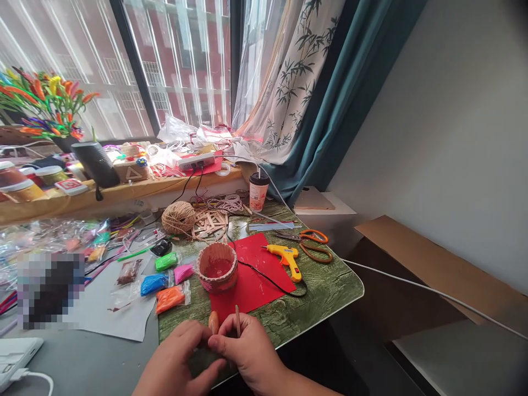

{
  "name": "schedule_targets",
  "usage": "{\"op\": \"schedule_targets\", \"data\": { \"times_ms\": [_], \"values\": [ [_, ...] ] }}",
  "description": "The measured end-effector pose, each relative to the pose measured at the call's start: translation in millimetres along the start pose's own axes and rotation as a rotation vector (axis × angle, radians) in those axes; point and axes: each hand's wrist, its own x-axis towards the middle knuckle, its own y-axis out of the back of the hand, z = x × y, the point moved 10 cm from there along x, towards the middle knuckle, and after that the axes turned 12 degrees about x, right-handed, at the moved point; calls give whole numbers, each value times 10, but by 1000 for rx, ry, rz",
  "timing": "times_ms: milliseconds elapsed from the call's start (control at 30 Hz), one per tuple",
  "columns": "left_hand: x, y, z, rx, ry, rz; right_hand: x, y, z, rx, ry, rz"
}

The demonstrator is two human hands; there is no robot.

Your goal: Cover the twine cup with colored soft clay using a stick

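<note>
My right hand is closed around a thin wooden stick, whose tip points up between the fingers. Close against it is my left hand, its fingers bent in toward the right fingertips. An orange-brown rounded tip shows at the left fingers; I cannot tell what it is. Just beyond the hands, a round wood-edged pot with a red inside stands on red paper. A yellow hot glue gun lies on the paper's right side.
Orange-handled scissors lie at right. Clay packets in orange, blue, pink and green are left of the pot. Behind are a twine ball and lidded cup. A black cord crosses the paper.
</note>
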Motion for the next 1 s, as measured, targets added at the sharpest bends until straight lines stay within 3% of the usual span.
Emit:
{"op": "schedule_targets", "data": {
  "times_ms": [133,267,533,767,1000],
  "values": [
    [22,-55,-69,9,76,2,7,23,58,7,-14,19],
    [46,-109,-113,-52,138,-81,21,43,40,-25,-12,32],
    [61,-126,-132,-116,129,-153,-31,-15,-133,-198,98,-16],
    [84,-151,-150,-50,129,-195,-93,-87,-261,-535,148,-66],
    [102,-163,8,15,95,-198,-209,-263,-500,-845,230,-249]
  ]
}}
